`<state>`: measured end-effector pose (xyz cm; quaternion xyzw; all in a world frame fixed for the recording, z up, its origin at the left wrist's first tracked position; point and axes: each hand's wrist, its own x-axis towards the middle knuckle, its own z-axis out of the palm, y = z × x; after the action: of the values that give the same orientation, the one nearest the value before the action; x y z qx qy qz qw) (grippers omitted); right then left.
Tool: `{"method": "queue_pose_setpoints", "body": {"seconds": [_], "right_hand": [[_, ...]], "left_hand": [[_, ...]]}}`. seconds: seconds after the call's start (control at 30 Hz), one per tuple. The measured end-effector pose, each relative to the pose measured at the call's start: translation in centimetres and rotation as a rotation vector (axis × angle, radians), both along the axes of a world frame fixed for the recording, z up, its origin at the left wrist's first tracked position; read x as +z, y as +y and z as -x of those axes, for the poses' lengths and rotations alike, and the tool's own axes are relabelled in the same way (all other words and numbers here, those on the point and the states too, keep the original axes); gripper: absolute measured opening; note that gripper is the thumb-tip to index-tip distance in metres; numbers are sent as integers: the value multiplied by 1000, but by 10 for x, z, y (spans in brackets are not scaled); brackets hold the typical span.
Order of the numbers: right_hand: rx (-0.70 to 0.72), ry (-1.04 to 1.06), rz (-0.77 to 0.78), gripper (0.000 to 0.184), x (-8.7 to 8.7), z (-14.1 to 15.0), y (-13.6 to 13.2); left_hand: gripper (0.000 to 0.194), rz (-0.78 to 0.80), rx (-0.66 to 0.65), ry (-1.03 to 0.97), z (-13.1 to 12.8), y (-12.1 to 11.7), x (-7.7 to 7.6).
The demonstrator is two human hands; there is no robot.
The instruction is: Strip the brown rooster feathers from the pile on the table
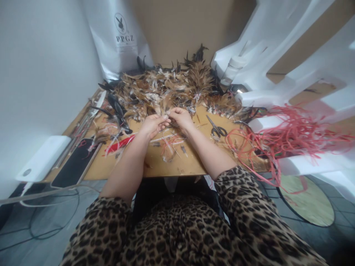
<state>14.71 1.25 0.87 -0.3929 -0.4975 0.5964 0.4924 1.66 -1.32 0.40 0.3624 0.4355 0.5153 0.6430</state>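
Feathers (164, 105) are fanning up from the grip.
The left hand (152, 125) and right hand (181, 119) are pinching narrowly, seemingly at the quill bases; the pile (149, 83) is lying just beyond. The vanes are looking light, soft and easily crushed, the firmer quill ends probably offering the better hold.

Light: I get soft, fairly even indoor light, source unseen
Glare: pale sheen on the white bag (122, 48)
Shadows: faint
Edges: stretched, smeared sideways
Sharpness: middle clearer, slightly hazy
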Motion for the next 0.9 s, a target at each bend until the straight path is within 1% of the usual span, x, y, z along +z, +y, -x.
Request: {"method": "queue_pose_setpoints", "body": {"seconds": [0.07,0.17,0.23,0.33,0.43,0.53,0.67,0.73,0.77,0.83,0.9], "right_hand": [[19,-30,-35,30,0,-2,2],[33,-149,-151,25,0,-14,9],[35,-314,-252,22,-1,-25,16],[109,-570,-324,18,-2,-43,24],[158,-825,-384,10,-2,-53,27],[155,-1047,-422,10,-1,-55,25],[122,-1232,-477,11,-2,-49,21],[96,-1268,-498,10,-3,-47,20],[80,-1250,-493,9,-3,-47,20],[47,-1122,-451,9,-2,-48,22],[8,-905,-354,7,1,-49,24]], "left_hand": [[9,-12,0,15,0,0,0],[11,-20,30,20,2,1,0],[14,-19,74,5,4,2,1],[15,-5,129,-8,7,3,2],[15,-7,142,-11,9,3,2],[15,-19,146,-19,9,4,3],[16,4,156,-13,9,4,3],[18,7,153,-7,9,4,3],[18,4,151,-6,9,4,2],[17,-8,145,-4,9,4,2],[16,-16,136,3,9,4,2]]}}
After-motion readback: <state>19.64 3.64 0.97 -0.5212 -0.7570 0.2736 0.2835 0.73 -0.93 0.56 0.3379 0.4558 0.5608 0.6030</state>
